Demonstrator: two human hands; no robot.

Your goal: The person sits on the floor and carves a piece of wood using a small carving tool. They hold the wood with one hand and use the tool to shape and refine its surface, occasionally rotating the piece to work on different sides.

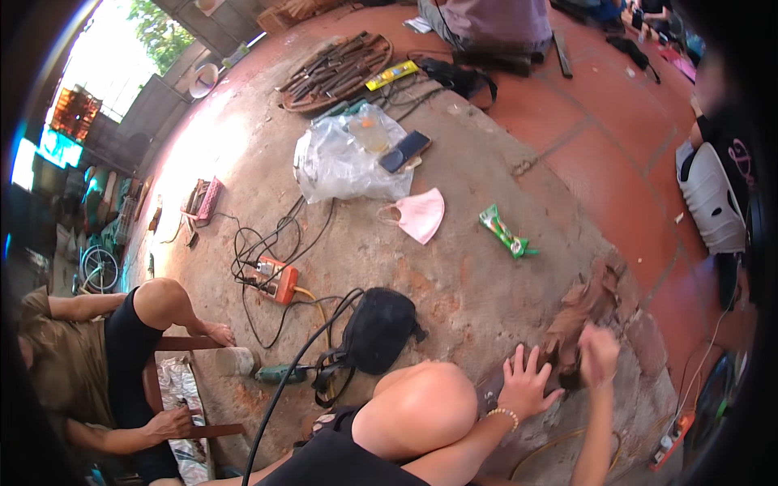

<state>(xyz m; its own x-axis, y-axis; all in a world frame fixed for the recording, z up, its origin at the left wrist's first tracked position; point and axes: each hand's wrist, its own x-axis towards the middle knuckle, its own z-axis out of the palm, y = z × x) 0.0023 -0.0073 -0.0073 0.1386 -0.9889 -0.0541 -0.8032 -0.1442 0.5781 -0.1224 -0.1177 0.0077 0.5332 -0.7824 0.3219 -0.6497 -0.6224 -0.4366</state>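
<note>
My left hand (527, 382), a beaded bracelet on its wrist, is open with fingers spread, low over the rough concrete beside a brown, uneven piece (577, 312). This piece looks like carved wood or crumpled cloth; I cannot tell which. My right hand (598, 355) is closed in a fist at its near end, slightly blurred. Whatever the fist holds is hidden by the fingers. Between my hands the brown piece's near end lies in dark shadow.
A green packet (506, 232), pink mask (423, 215), phone (405, 151) on a plastic bag (348, 162), and black pouch (379, 330) lie ahead. Cables run from an orange power strip (274, 280). Tools fill a basket (336, 71). A co-worker (89, 364) sits left with wooden parts.
</note>
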